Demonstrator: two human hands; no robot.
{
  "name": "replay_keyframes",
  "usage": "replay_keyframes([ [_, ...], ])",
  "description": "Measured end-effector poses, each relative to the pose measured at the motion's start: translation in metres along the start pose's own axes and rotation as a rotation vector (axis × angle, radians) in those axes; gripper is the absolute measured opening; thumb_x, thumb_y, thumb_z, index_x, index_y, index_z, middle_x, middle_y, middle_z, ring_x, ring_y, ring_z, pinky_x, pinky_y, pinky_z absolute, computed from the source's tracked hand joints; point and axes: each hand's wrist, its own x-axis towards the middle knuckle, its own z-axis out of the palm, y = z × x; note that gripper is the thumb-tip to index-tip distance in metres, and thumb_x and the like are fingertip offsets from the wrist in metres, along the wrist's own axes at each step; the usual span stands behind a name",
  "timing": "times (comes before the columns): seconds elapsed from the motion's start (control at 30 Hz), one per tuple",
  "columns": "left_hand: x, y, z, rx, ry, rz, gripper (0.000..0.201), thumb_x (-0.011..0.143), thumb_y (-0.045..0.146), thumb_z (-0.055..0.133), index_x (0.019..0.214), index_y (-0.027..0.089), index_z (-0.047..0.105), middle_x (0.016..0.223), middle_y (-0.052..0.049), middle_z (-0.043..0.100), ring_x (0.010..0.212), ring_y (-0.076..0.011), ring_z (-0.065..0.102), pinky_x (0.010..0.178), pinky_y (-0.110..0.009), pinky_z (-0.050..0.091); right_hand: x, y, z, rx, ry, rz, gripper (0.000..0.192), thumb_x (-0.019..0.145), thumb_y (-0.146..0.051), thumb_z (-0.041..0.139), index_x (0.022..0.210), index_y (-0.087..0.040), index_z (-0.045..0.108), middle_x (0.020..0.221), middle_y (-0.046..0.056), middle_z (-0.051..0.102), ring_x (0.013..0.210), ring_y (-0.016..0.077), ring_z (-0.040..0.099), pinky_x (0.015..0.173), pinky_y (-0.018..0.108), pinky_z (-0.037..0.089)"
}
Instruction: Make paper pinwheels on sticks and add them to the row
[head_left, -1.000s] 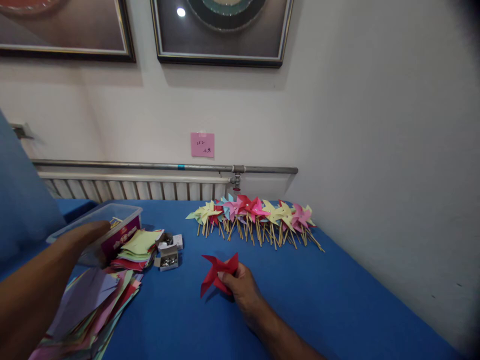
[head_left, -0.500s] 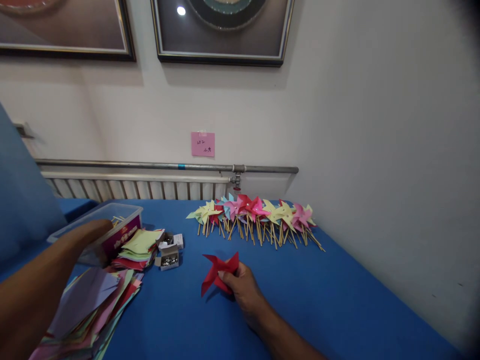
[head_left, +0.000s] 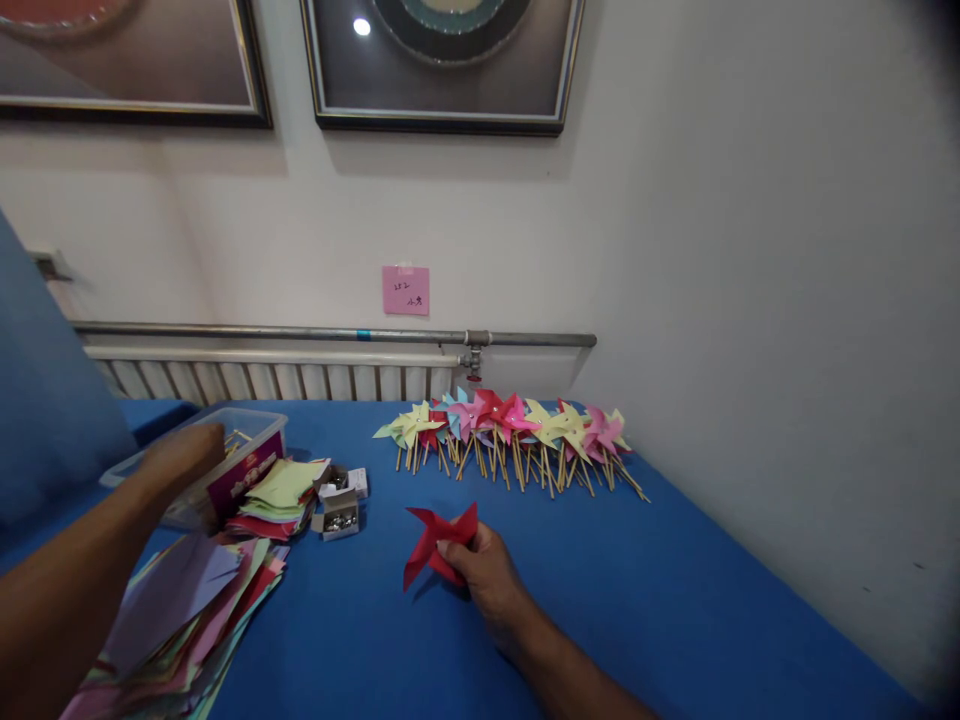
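Observation:
Over the blue table, my right hand (head_left: 484, 570) pinches a red paper pinwheel head (head_left: 435, 545) between thumb and fingers; no stick shows on it. My left hand (head_left: 196, 452) reaches down into a clear plastic box (head_left: 262, 428) with a purple label, at the left. Its fingers are hidden inside, so I cannot see what they touch. Thin wooden sticks (head_left: 238, 440) show in the box beside that hand. To the right of the box stand small cardboard boxes, the nearer one holding shiny metal pins (head_left: 341, 522).
Finished pinwheels (head_left: 495, 415) on sticks lie in a row toward the wall. A stack of coloured paper squares (head_left: 285, 485) rests against the clear box, and a larger paper pile (head_left: 172, 610) lies nearer me. A pipe (head_left: 420, 336) and radiator (head_left: 337, 380) run behind the table.
My left hand has shifted slightly within the box, its knuckles now a little lower and more bent. My right hand and the red pinwheel head stay almost still.

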Motion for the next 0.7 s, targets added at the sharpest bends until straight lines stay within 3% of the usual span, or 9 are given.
replay_keyframes([
  [0.03, 0.001, -0.001, -0.001, 0.106, 0.007, 0.0, 0.01, 0.078, 0.018, 0.055, 0.07, 0.018, 0.061, 0.054, -0.002, 0.058, 0.076, -0.0282, 0.065, 0.066, -0.028, 0.039, 0.001, 0.001, -0.001, -0.003, 0.0, 0.001, 0.018, 0.066, -0.028, 0.076, 0.074, -0.018, 0.063, 0.061, -0.007, 0.053, 0.054, 0.0091, 0.043, 0.055, 0.025, 0.032],
  [0.1, 0.002, -0.003, -0.004, 0.178, 0.06, -0.056, 0.019, 0.084, 0.021, 0.048, 0.092, 0.015, 0.065, 0.071, -0.005, 0.068, 0.081, -0.028, 0.066, 0.068, -0.028, 0.042, 0.001, 0.002, -0.001, -0.004, 0.006, 0.006, 0.019, 0.066, -0.028, 0.076, 0.075, -0.018, 0.063, 0.062, -0.006, 0.055, 0.054, 0.009, 0.044, 0.055, 0.025, 0.032],
  [0.23, -0.007, 0.004, -0.017, 0.103, 0.173, -0.284, 0.041, 0.095, 0.027, 0.033, 0.125, 0.015, 0.058, 0.103, -0.014, 0.071, 0.086, -0.0287, 0.066, 0.071, -0.033, 0.045, 0.001, 0.001, 0.0, -0.004, 0.018, 0.011, 0.018, 0.066, -0.026, 0.076, 0.076, -0.017, 0.063, 0.063, -0.006, 0.057, 0.055, 0.0089, 0.046, 0.056, 0.024, 0.034],
  [0.3, -0.02, 0.016, -0.023, 0.001, 0.235, -0.259, 0.046, 0.098, 0.03, 0.03, 0.136, 0.018, 0.052, 0.112, -0.015, 0.07, 0.089, -0.03, 0.065, 0.074, -0.036, 0.046, 0.002, 0.001, 0.001, -0.005, 0.017, 0.012, 0.019, 0.066, -0.027, 0.077, 0.076, -0.017, 0.065, 0.063, -0.005, 0.059, 0.055, 0.0091, 0.047, 0.057, 0.024, 0.035],
  [0.4, -0.049, 0.045, -0.02, -0.183, 0.316, -0.104, 0.048, 0.1, 0.033, 0.029, 0.14, 0.02, 0.052, 0.121, -0.014, 0.069, 0.097, -0.0304, 0.064, 0.083, -0.04, 0.047, 0.004, 0.002, 0.0, -0.004, 0.029, 0.013, 0.025, 0.064, -0.029, 0.08, 0.08, -0.015, 0.066, 0.063, -0.005, 0.061, 0.054, 0.0092, 0.047, 0.055, 0.024, 0.035],
  [0.57, -0.097, 0.096, 0.027, -0.714, 0.351, 0.081, 0.04, 0.094, 0.031, 0.043, 0.124, 0.018, 0.066, 0.12, -0.01, 0.071, 0.106, -0.0258, 0.065, 0.092, -0.035, 0.049, 0.004, 0.004, -0.003, 0.009, 0.036, 0.005, 0.028, 0.063, -0.032, 0.082, 0.08, -0.016, 0.067, 0.063, -0.004, 0.062, 0.055, 0.0095, 0.048, 0.054, 0.023, 0.035],
  [0.63, -0.112, 0.11, 0.05, -0.902, 0.3, 0.032, 0.039, 0.091, 0.034, 0.046, 0.117, 0.017, 0.069, 0.112, -0.008, 0.073, 0.102, -0.0235, 0.066, 0.087, -0.032, 0.05, 0.003, 0.003, -0.003, 0.013, 0.031, 0.0, 0.027, 0.065, -0.033, 0.081, 0.081, -0.016, 0.066, 0.061, -0.005, 0.06, 0.053, 0.0092, 0.047, 0.053, 0.023, 0.034],
  [0.7, -0.124, 0.119, 0.068, -0.985, 0.178, 0.032, 0.04, 0.091, 0.039, 0.046, 0.114, 0.017, 0.07, 0.101, -0.007, 0.074, 0.091, -0.0228, 0.067, 0.078, -0.031, 0.05, 0.001, 0.003, -0.003, 0.017, 0.02, -0.003, 0.026, 0.067, -0.033, 0.08, 0.081, -0.017, 0.065, 0.058, -0.006, 0.058, 0.051, 0.0086, 0.044, 0.05, 0.023, 0.031],
])
